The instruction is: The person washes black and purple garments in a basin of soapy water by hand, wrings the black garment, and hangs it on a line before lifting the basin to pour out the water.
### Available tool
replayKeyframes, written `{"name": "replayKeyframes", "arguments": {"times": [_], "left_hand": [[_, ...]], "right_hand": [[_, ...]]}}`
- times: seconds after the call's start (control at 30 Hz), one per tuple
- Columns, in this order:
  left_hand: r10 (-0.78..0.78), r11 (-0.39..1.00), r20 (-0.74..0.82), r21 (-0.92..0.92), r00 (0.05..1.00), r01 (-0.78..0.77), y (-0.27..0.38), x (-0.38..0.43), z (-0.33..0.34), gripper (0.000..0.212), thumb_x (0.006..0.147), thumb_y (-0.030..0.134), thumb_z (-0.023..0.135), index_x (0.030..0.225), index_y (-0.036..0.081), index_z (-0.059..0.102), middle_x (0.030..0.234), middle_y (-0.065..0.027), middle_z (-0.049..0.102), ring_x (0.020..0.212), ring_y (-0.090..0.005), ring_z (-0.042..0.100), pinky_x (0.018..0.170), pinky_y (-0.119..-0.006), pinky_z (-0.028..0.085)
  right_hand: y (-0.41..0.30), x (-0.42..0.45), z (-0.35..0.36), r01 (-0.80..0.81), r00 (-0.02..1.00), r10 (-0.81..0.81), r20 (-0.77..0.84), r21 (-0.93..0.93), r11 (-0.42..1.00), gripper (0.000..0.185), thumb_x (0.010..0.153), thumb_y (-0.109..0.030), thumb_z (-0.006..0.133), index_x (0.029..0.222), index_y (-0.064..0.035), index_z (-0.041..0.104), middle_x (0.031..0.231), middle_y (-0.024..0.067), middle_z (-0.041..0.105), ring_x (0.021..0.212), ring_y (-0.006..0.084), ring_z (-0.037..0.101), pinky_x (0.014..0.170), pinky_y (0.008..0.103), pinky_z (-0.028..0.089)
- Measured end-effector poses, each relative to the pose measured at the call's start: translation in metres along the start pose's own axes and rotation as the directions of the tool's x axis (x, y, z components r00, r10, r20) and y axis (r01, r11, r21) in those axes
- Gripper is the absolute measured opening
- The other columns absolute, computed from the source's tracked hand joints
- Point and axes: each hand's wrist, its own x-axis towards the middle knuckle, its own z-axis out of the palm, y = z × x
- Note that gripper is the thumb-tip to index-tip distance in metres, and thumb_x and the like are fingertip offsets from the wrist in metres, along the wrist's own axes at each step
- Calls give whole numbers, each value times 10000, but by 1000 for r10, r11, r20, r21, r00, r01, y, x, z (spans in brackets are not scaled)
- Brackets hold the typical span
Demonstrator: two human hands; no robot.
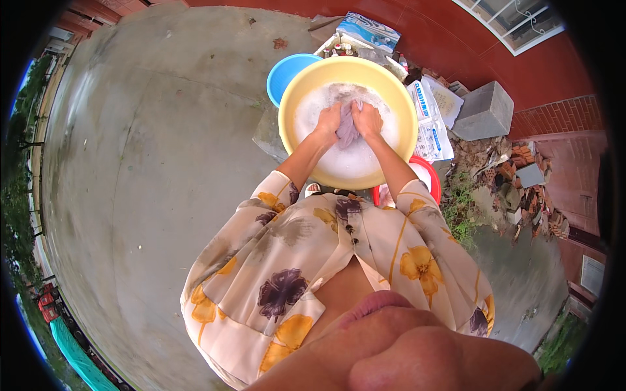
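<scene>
A wide yellow plastic basin (pixel 408 129) in front of me holds water covered in white suds (pixel 345 161). Over its middle, a wet greyish-purple cloth (pixel 347 128) is bunched between my two hands. My left hand (pixel 368 119) grips the cloth's right side, with a fold of it rising by the thumb. On the other side, my right hand (pixel 329 119) has its fingers curled into the cloth. The lower part of the cloth hangs down to the suds, and most of my fingertips are hidden in it.
A blue basin (pixel 286 73) sits behind the yellow one at left, and a red basin (pixel 434 183) is partly under its right edge. Bottles (pixel 338 49), a printed white bag (pixel 430 127) and a grey block (pixel 485 110) line the red wall (pixel 450 44). Brick rubble (pixel 518 171) lies farther right.
</scene>
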Motion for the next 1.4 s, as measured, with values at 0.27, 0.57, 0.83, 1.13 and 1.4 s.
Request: {"name": "replayKeyframes", "arguments": {"times": [0.27, 0.57, 0.83, 1.13, 1.4], "left_hand": [[-169, 979, 97, -95, 981, 178, -3, 25, -28, 386, 995, 368, 477, 1169, 46, 598, 1154, -134, 624, 1038, -264, 616, 874, -476, 523], [-13, 822, 381, -522, 925, 226, -45, 78, -32, 323, 992, 286, 449, 1149, 42, 589, 1038, -168, 653, 927, -286, 650, 805, -454, 549], [24, 956, 262, -290, 965, 55, -42, 67, -30, 295, 982, 259, 487, 1042, 1, 618, 970, -155, 658, 835, -249, 647, 693, -416, 553], [-112, 992, -57, 45, 992, 114, -14, 32, -2, 292, 963, 192, 530, 1116, -55, 568, 1025, -161, 647, 919, -255, 657, 755, -421, 556], [-25, 999, 38, 22, 999, 25, -17, 52, -85, 522, 976, 343, 504, 1407, 55, 440, 1433, -113, 462, 1295, -260, 447, 1081, -436, 351]], "right_hand": [[48, 28, 35, 274, 947, -273, -169, -19, 961, 534, 791, -470, 699, 1226, -164, 643, 1166, 199, 615, 1123, 383, 566, 971, 434, 446], [-34, -23, 20, 266, 964, -246, -102, 353, 897, 344, 864, -379, 646, 958, -55, 716, 860, 202, 688, 831, 337, 665, 794, 431, 495], [-39, -42, 29, 247, 966, -213, -143, 292, 924, 389, 856, -402, 579, 757, -42, 689, 711, 205, 654, 734, 386, 660, 712, 479, 506], [-7, -4, 25, 144, 987, -131, -92, 162, 976, 327, 850, -372, 583, 826, -61, 682, 829, 194, 686, 822, 408, 654, 747, 494, 503], [11, 32, 2, 207, 972, -217, -89, -105, 973, 726, 761, -481, 714, 1393, -196, 496, 1239, 190, 612, 1162, 317, 582, 1004, 411, 438]]}}
